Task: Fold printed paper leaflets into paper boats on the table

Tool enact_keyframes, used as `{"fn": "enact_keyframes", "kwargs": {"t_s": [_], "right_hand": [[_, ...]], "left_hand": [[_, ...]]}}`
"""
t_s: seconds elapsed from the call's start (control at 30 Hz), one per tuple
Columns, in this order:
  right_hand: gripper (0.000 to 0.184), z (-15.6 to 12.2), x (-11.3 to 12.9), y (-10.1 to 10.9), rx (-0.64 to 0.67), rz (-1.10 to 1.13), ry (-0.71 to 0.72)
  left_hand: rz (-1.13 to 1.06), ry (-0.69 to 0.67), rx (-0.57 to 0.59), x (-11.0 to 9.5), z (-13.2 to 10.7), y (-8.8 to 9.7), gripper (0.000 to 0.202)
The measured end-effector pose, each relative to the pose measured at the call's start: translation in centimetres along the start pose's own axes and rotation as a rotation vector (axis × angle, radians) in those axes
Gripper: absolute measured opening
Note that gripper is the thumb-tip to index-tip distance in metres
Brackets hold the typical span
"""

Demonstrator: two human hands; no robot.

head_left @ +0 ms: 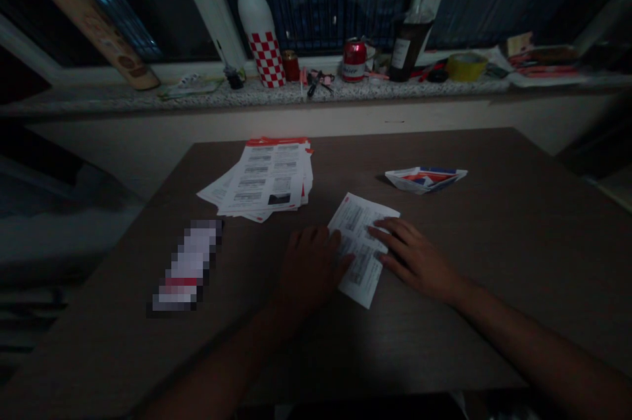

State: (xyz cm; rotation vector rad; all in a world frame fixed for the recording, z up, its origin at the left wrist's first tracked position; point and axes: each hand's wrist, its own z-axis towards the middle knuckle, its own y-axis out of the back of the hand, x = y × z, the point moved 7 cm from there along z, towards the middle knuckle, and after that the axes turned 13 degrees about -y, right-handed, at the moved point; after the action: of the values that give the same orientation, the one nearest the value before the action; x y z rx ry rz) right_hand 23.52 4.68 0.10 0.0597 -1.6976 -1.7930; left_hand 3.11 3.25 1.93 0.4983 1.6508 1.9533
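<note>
A white printed sheet of paper [359, 282], smaller than those in the stack and seemingly folded, lies at a slant on the dark table. My left hand [311, 268] rests at its left edge, fingers loosely bent and the thumb apart from them on the paper. Flat across the sheet's right edge lies my right hand [419, 259], fingers spread. Neither hand grips anything that I can see. Beyond my right hand sits a folded paper boat [424, 180] with red and blue inside. A fanned stack of printed sheets [266, 176] is to the far left.
A phone-like object [187, 265], pixelated, lies on the table [518, 222] at the left. Along the granite windowsill [207, 101] stand a checkered white bottle [266, 45], a red can [354, 61], a dark cup [407, 48] and a yellow tape roll [467, 68].
</note>
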Motion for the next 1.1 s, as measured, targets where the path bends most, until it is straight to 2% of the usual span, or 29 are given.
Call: {"fn": "enact_keyframes", "kwargs": {"t_s": [0.13, 0.2, 0.27, 0.33, 0.43, 0.53, 0.7, 0.87, 1.1], "right_hand": [[0.052, 0.1, 0.0, -0.6, 0.036, -0.026, 0.021], [0.055, 0.3, -0.2, -1.0, 0.049, -0.033, 0.038], [0.057, 0.6, -0.3, -1.2, 0.058, -0.026, 0.064], [0.058, 0.9, -0.6, -1.2, 0.060, -0.015, 0.081], [0.058, 1.5, -1.1, -1.0, 0.061, 0.012, 0.075], [0.052, 1.8, -1.8, -0.5, 0.055, 0.103, 0.022], [0.030, 2.8, -3.0, 1.2, -0.049, 0.258, -0.098], [0.014, 4.1, -3.1, 1.7, -0.074, 0.205, -0.114], [0.007, 5.2, -3.4, 1.4, -0.105, 0.188, -0.110]], "left_hand": [[0.008, 0.025, 0.010, 0.7, 0.2, 0.0, 0.037], [-0.040, -0.020, -0.015, 0.8, 0.4, -0.2, 0.038], [-0.136, -0.152, -0.018, 0.3, 0.6, -0.6, 0.042], [-0.225, -0.307, 0.036, -0.6, 0.6, -1.3, 0.049], [-0.265, -0.402, 0.103, -1.3, 0.3, -2.1, 0.058], [-0.253, -0.381, 0.141, -1.6, 0.2, -2.4, 0.062], [-0.267, -0.346, 0.147, -1.9, 0.3, -2.0, 0.062], [-0.292, -0.347, 0.134, -1.9, 0.4, -2.1, 0.063], [-0.308, -0.360, 0.134, -2.0, 0.5, -2.3, 0.065]]}}
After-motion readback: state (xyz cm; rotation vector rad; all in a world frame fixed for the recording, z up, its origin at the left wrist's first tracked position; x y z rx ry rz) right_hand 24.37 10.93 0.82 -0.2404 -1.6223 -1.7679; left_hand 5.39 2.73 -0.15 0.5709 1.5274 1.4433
